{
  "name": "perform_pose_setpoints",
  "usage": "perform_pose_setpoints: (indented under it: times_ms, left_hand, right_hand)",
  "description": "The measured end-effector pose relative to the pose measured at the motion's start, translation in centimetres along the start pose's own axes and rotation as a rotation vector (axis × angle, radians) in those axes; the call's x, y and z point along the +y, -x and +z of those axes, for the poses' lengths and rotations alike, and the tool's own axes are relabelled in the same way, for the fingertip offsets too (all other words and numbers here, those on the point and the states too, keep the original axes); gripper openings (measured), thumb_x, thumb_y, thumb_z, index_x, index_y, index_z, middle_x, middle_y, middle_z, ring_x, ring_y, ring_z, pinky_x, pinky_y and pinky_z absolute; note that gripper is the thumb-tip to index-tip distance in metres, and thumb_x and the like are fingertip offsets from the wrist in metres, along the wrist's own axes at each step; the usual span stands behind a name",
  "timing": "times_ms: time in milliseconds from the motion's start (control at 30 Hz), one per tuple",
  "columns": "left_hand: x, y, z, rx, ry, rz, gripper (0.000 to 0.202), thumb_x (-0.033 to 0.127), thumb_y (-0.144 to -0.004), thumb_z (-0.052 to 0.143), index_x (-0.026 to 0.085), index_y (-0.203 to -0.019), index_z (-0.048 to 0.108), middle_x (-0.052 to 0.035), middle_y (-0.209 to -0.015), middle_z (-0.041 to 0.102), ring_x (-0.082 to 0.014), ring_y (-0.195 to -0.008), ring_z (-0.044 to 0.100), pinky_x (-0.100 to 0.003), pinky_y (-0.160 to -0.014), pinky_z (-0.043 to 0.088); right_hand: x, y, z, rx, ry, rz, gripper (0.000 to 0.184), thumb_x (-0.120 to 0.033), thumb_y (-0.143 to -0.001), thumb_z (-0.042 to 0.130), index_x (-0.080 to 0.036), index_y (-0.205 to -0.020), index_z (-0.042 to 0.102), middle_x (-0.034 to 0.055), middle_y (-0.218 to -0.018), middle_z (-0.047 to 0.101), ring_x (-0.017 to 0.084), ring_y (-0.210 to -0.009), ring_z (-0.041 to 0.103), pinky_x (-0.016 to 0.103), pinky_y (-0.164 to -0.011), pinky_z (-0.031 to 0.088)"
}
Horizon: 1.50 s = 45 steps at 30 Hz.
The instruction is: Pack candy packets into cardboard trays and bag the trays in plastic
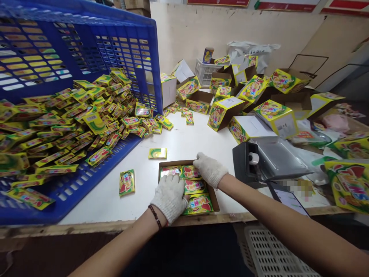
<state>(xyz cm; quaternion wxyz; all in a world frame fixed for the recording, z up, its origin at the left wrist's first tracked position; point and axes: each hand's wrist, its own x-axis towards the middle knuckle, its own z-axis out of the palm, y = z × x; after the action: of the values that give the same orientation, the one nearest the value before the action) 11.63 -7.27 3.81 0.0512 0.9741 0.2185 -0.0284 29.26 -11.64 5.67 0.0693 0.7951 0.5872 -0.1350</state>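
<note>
- Two gloved hands are showing: the left hand (170, 197) and the right hand (210, 169).
- One shallow cardboard tray (215, 200) is lying under them, with at least four yellow packets (198, 204) showing inside.
- Two loose packets (127, 182) are lying on the white table (184, 142).
- One tipped blue crate (86, 42) is spilling packets too many to count.
- One grey machine (271, 159) is sitting right of the tray.

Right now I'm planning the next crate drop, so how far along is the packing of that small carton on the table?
Done: the open carton already holds several yellow packets laid flat. In hand: the gloved left hand presses on the packets, and the right hand rests at the carton's far edge. Left: two loose packets lie beside it, and a large pile spills from the tipped blue crate.
</note>
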Motion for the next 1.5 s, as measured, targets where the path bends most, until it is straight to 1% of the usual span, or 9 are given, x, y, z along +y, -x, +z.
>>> perform_pose_setpoints:
  times_ms: [133,233,333,533,833,967,1133,1333,1500]
  left_hand:
    - [0.7,-2.1,0.6,0.14,0.024,0.245,0.039,0.031,-0.089,0.05,0.013,-0.122,0.058,-0.0145,-0.131,0.057,-0.0313,-0.124,0.049,-0.048,-0.108,0.034]
    - [1.2,-3.7,2.1,0.098,0.034,0.388,0.061,0.045,-0.09,0.049,0.011,-0.141,0.043,-0.0161,-0.15,0.042,-0.0337,-0.138,0.036,-0.052,-0.114,0.025]
    - [1.5,-4.6,3.2,0.017,0.012,0.338,0.069,0.057,-0.088,0.047,0.012,-0.141,0.045,-0.018,-0.151,0.04,-0.036,-0.139,0.034,-0.057,-0.112,0.023]
    - [1.4,-4.6,3.2,0.119,0.016,0.371,0.07,0.056,-0.085,0.052,0.009,-0.137,0.048,-0.0199,-0.148,0.042,-0.036,-0.132,0.039,-0.052,-0.111,0.026]
    - [1.3,-5.1,2.6,0.015,0.013,0.365,0.072,0.062,-0.08,0.056,0.012,-0.133,0.051,-0.0199,-0.133,0.053,-0.0353,-0.12,0.046,-0.052,-0.1,0.037]
    - [1.6,-4.7,3.0,0.05,0.037,0.393,0.07,0.06,-0.084,0.052,0.011,-0.134,0.051,-0.021,-0.139,0.05,-0.0381,-0.13,0.041,-0.061,-0.109,0.025]
    - [1.6,-5.0,3.6,-0.056,0.044,0.37,0.075,0.063,-0.078,0.057,0.011,-0.132,0.056,-0.0224,-0.139,0.052,-0.0415,-0.133,0.042,-0.06,-0.112,0.021]
    - [1.1,-5.1,3.3,0.058,0.027,0.396,0.057,0.054,-0.083,0.055,0.019,-0.127,0.06,-0.0162,-0.133,0.058,-0.0373,-0.127,0.046,-0.055,-0.113,0.025]
    - [1.3,-5.2,2.7,-0.012,0.026,0.404,0.063,0.06,-0.074,0.064,0.019,-0.122,0.063,-0.0183,-0.129,0.059,-0.0441,-0.125,0.045,-0.062,-0.108,0.027]
  right_hand:
    - [1.8,-0.1,1.2,0.235,-0.148,0.056,0.027,-0.019,-0.091,0.05,-0.017,-0.114,0.064,0.0136,-0.123,0.058,0.021,-0.101,0.062,0.026,-0.08,0.045]
    - [3.1,-0.4,1.5,0.23,-0.284,0.096,0.027,-0.018,-0.093,0.047,-0.016,-0.114,0.064,0.0114,-0.115,0.065,0.018,-0.101,0.061,0.025,-0.085,0.044]
    - [3.7,-0.7,1.7,0.143,-0.31,0.072,0.024,-0.015,-0.09,0.046,-0.017,-0.1,0.068,0.0069,-0.098,0.071,0.017,-0.091,0.062,0.024,-0.081,0.043]
    - [3.6,-0.7,2.1,0.132,-0.317,0.082,0.023,-0.012,-0.086,0.047,-0.016,-0.093,0.069,0.0078,-0.096,0.071,0.017,-0.089,0.061,0.023,-0.077,0.041]
    - [3.1,-0.4,1.8,0.138,-0.322,0.081,0.024,-0.009,-0.085,0.046,-0.014,-0.094,0.068,0.0104,-0.098,0.071,0.019,-0.089,0.06,0.025,-0.078,0.04]
    - [2.6,-0.2,2.2,0.163,-0.324,0.112,0.026,-0.011,-0.088,0.044,-0.014,-0.1,0.067,0.0123,-0.104,0.069,0.019,-0.095,0.06,0.026,-0.083,0.041]
    - [2.2,-0.3,2.8,0.187,-0.317,0.154,0.026,-0.014,-0.091,0.043,-0.016,-0.106,0.064,0.0108,-0.11,0.067,0.019,-0.1,0.06,0.026,-0.086,0.042]
    - [1.6,-0.1,3.6,0.25,-0.337,0.22,0.024,-0.022,-0.09,0.048,-0.018,-0.111,0.06,0.0099,-0.113,0.065,0.021,-0.097,0.062,0.028,-0.079,0.046]
    - [1.4,-0.1,3.9,0.284,-0.394,0.233,0.025,-0.016,-0.092,0.043,-0.018,-0.111,0.06,0.0112,-0.113,0.065,0.021,-0.099,0.062,0.03,-0.083,0.047]
